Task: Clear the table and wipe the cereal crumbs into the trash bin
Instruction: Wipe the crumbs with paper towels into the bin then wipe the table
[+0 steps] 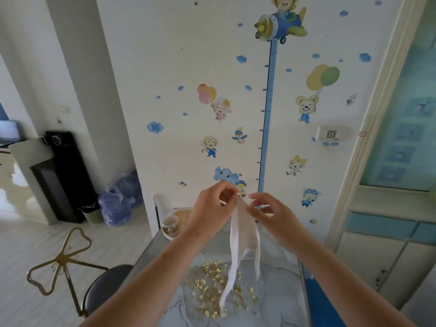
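A white cloth (pixel 240 241) hangs down over the marble table (pixel 278 303). My left hand (pixel 210 208) pinches its top corner, raised above the table. My right hand (pixel 269 213) is right beside it, fingers curled on the cloth's upper edge. Under the cloth lies a spread of yellow cereal crumbs (pixel 212 286); the cloth's lower tip hangs just over them. A glass bowl (pixel 171 224) sits on a round plate (pixel 181 214) at the table's far left end, partly hidden by my left wrist.
A dark round chair (pixel 101 286) with a gold butterfly back (pixel 59 258) stands left of the table. A small wicker trash bin (pixel 93 214) and blue water jugs (pixel 120 201) stand on the floor at the back left. The stickered wall is just behind the table.
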